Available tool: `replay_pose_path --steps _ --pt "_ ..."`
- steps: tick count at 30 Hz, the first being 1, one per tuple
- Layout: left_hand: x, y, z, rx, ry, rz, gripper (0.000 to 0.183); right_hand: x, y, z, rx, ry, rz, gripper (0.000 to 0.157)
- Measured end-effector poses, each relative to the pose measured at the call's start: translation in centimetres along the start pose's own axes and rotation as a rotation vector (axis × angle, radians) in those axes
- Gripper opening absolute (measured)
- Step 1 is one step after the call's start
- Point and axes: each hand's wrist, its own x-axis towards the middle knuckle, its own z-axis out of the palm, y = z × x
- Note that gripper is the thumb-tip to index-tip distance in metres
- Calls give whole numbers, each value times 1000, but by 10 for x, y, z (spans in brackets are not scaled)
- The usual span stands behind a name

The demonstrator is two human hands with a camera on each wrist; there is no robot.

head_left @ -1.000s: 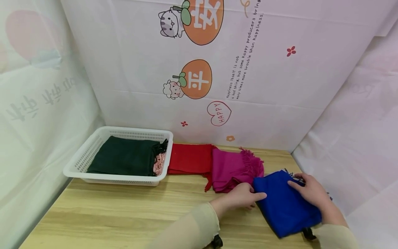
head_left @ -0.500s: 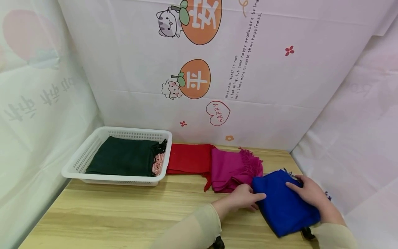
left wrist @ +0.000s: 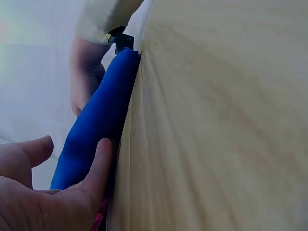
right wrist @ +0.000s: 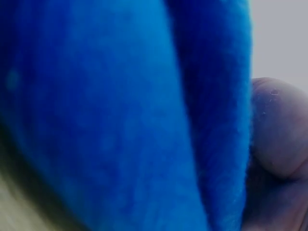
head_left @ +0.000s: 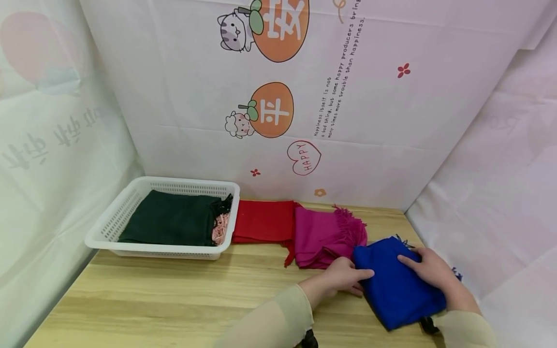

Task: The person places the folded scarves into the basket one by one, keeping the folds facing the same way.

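Blue cloth (head_left: 400,290), folded into a thick square, sits at the right edge of the worktop (head_left: 174,299) in the head view, tilted so one corner points roughly at the near edge. The left hand (head_left: 341,275) is at its left side, thumb out over the top and the other fingers lower down against it. The right hand (head_left: 431,270) is on its far right side, thumb lying on top, with bits of fringe poking out past it. Just beside it along the back edge there's a magenta cloth (head_left: 319,234), then a red cloth (head_left: 263,222), then a white basket (head_left: 163,248) in the back left corner with a dark green cloth (head_left: 171,220) and some pink fringe (head_left: 220,229) inside.

Left wrist view: the left grip is loose, not clenched, thumb lifted off to the side and one straight finger touching the folded edge low by the worktop. The right hand shows behind the far end.

Right wrist view is mostly blurry blue with part of a hand at the side, so honestly I can't tell whether the right grip is pinching the fabric or just resting on it.
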Motion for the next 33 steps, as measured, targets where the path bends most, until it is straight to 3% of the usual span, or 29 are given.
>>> replay_pose_path --steps 5,9,13,16,20,24,33 --pt "2 -2 1 -58 -15 0 26 -2 0 -1 6 -29 28 92" --pt "4 -2 2 -86 -41 3 27 -3 1 -2 50 -32 39 79" --pt "4 -3 3 -97 -49 4 29 -1 10 0 110 -27 -20 72" --pt "4 -3 5 -95 -37 10 32 1 13 1 131 -39 -54 83" --pt "3 -4 8 -94 -10 10 33 -2 3 0 145 -73 -5 88" --pt "2 -3 9 -97 6 6 32 -4 -5 -1 132 -94 25 82" --pt "2 -3 12 -60 62 21 29 -5 -10 -3 193 -146 23 88"
